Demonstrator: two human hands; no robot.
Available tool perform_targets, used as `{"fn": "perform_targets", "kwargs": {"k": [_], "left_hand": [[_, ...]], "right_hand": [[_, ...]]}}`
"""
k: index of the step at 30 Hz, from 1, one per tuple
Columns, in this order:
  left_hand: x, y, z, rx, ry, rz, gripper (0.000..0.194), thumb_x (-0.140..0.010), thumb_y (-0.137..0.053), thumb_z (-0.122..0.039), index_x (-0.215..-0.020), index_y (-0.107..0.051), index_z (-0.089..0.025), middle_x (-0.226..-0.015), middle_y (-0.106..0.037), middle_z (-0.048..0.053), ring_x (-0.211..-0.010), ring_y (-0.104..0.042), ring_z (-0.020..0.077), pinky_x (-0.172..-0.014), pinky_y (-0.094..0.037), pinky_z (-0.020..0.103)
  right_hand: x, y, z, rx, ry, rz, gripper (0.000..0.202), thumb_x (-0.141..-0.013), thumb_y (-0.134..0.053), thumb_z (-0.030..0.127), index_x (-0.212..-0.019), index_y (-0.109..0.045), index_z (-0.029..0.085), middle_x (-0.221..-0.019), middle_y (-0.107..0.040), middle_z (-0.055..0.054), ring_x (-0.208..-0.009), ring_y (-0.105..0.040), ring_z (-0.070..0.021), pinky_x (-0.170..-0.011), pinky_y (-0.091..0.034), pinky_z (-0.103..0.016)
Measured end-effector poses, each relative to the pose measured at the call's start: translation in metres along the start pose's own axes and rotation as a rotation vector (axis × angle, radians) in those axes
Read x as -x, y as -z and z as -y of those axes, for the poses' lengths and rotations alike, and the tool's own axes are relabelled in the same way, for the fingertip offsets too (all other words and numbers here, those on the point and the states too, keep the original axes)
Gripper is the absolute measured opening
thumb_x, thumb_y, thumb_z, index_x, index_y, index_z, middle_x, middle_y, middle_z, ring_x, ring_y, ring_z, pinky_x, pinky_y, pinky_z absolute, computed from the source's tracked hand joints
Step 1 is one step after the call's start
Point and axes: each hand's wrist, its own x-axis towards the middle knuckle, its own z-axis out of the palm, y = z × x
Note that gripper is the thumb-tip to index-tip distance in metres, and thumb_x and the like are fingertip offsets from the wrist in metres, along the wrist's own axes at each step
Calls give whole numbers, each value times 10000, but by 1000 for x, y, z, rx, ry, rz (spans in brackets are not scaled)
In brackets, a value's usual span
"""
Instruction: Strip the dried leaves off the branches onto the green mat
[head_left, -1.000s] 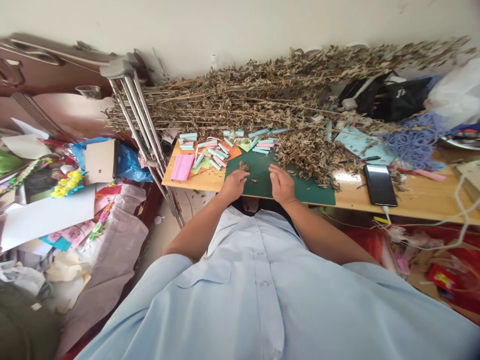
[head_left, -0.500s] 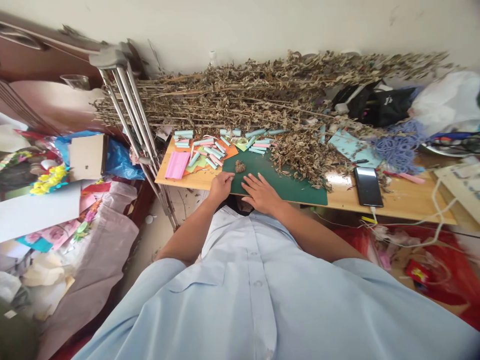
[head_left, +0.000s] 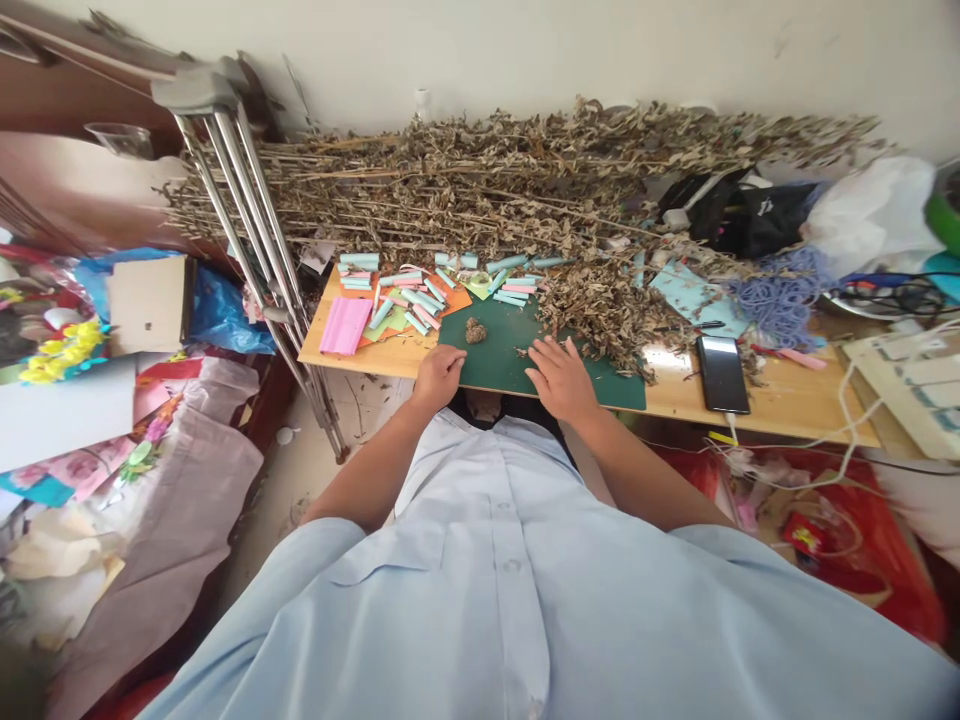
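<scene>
Left hand [head_left: 440, 378] curled, any pinch unclear, right hand [head_left: 564, 385] spread at near edge of green mat [head_left: 499, 362]; roundish dried-leaf clump [head_left: 475, 331] lies toward mat's left edge, beyond and slightly right of nearer left hand.

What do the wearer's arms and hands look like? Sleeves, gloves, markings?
Both hands, left and right, are bare: five-fingered, no gloves. No watch, ring or bracelet shows. Forearms are uncovered, no markings I can make out. Pale blue short sleeves end around the elbows, same cloth as the button-front shirt. No cables on either arm.
</scene>
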Motion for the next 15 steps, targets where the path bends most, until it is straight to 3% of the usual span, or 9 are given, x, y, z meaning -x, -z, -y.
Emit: {"fn": "perform_targets", "kwargs": {"k": [5, 10, 15], "left_hand": [[12, -11, -9, -37, -126, 42, 242, -964, -526, -262, -1049, -733, -169, -1069, -711, 118, -1050, -640, 230, -955, -542, 423], [12, -14, -20, -61, -145, 94, 257, -973, -504, -257, -1074, -727, -180, -1127, -708, 121, -1097, -630, 237, -990, -529, 450], [11, -13, -27, -246, -96, 149, 350, -946, -550, -299, -1253, -651, -164, -1388, -597, 158, -1327, -520, 314, -1098, -432, 549]], "right_hand": [[4, -5, 10, 15, 66, 95, 500, -1032, -388, 393, -1440, -532, 142, -1554, -456, -132, -1507, -306, -321, -1240, -208, -600], [-1, -7, -2, -22, -34, 22, 490, -1040, -356, 397, -1402, -569, 146, -1480, -545, -133, -1472, -371, -322, -1229, -219, -614], [2, -6, -13, -65, -103, -88, 472, -1038, -348, 400, -1365, -599, 171, -1453, -571, -124, -1450, -408, -305, -1222, -241, -604]]}}
